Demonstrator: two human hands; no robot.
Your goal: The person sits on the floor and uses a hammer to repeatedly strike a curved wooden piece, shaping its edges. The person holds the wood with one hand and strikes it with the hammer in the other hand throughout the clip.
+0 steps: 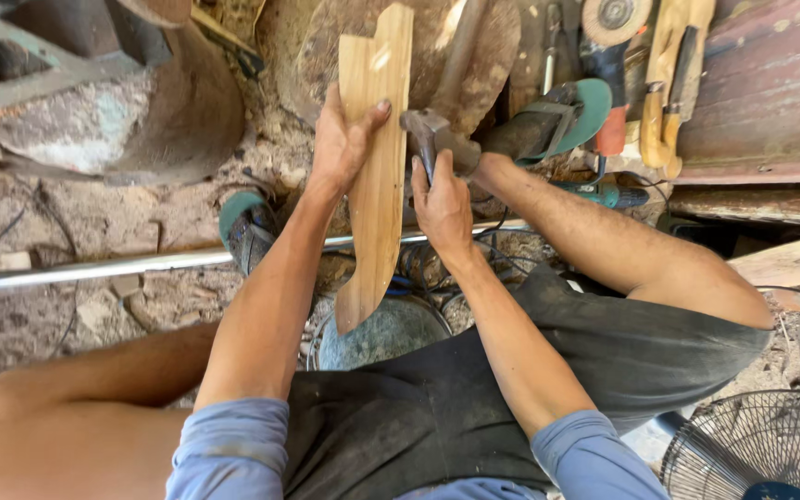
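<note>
My left hand point(344, 141) grips a long, pale wooden plank point(377, 176) cut to a curved outline, holding it upright against a large wood stump point(474, 56). My right hand point(442, 208) is closed around the handle of a small axe point(435, 134), its grey metal head resting just right of the plank's edge. I sit with knees spread, dark shorts over my lap. My feet wear green sandals, one point(247, 222) left of the plank and one point(562, 116) to the right.
A metal pipe point(94, 268) lies across the dirt floor. Saws and an angle grinder point(613, 56) lie at the upper right by a rusty metal surface point(770, 83). A fan cage point(761, 449) sits at the lower right. Rock and concrete fill the left.
</note>
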